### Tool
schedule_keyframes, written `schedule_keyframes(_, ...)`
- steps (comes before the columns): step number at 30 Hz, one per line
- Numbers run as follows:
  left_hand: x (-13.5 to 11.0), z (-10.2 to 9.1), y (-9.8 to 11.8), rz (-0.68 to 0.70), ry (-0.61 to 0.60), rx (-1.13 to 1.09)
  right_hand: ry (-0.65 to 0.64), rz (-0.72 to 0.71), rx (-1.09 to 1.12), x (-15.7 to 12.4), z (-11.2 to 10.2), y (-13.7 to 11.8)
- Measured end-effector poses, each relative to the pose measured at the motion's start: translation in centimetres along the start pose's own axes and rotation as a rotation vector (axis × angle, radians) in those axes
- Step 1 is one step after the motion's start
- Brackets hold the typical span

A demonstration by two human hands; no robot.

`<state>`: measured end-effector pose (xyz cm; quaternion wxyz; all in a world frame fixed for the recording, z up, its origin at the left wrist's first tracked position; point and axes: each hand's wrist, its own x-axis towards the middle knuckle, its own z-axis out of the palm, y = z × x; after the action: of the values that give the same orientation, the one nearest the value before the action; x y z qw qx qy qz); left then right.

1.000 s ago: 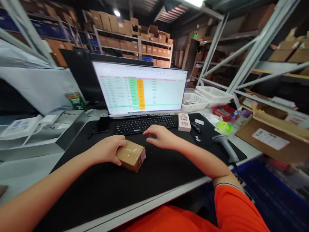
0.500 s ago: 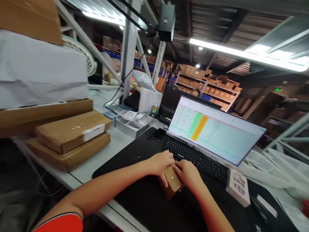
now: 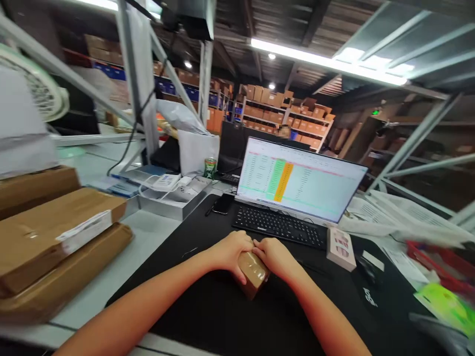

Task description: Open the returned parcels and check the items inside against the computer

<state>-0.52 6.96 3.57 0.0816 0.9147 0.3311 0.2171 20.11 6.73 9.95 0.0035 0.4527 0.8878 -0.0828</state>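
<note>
Brown, shiny cardboard forms the small oblong box held at the middle of the matte black desk mat, which covers part of a pale grey worktop. From where I stand it looks light and fairly stiff, and the glossy top probably makes it a little slippery; whether anything fragile is inside, I can't tell. Gripping it by opposite side walls seems surest, with only gentle pressure on the top.

The person's bare left hand grasps it from ten o'clock, fingers parted about as wide as the box, the thumb against the side at eight o'clock. The bare right hand closes on it from two o'clock, its fingers bent over the far edge, close by the left ones; what lies under those fingertips is hidden.

Out from the box, a black keyboard sits at one o'clock, a dark phone at eleven, and a white carton with pinkish print between two and three.
</note>
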Motion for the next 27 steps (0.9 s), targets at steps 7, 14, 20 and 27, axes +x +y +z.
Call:
schedule_keyframes(7, -0.6, -0.1, -0.1, -0.032, 0.014, -0.062, 0.014, -0.006, -0.037, -0.6, 0.3, -0.4)
schedule_keyframes(14, -3.0, 0.9, 0.4, 0.017, 0.276, 0.229, 0.075, -0.089, -0.091, -0.6, 1.2, -0.3)
schedule_keyframes(20, -4.0, 1.2, 2.1, 0.083, 0.486, 0.391, 0.095, -0.090, -0.033, 0.0, 1.9, 1.4)
schedule_keyframes(27, -6.2, 1.7, 3.8, 0.161, 0.660, 0.528, 0.195, -0.038, -0.078, -1.6, 2.0, -0.1)
